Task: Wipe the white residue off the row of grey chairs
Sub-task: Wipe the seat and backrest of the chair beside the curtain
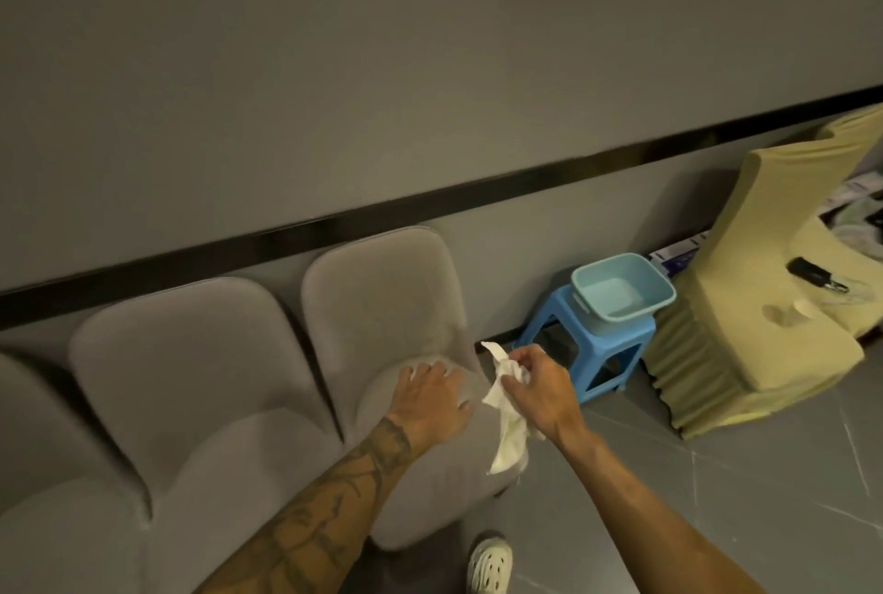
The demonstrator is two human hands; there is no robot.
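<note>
The right hand [535,390] pinches the cloth [509,426] in the air, just off the side of the last grey chair [382,306]. Left of the grip, the left hand [430,395] lies flat on the seat, in the way. Past that hand the chair back stands up tall. Just beyond the grip stands the blue stool [602,354] with the basin [621,287] on top. Under the grip the floor [716,498] is open, with a shoe [489,562] nearer the person.

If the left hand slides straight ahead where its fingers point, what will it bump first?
Probably the end grey chair's backrest: the left hand lies on its seat, just short of it.
</note>
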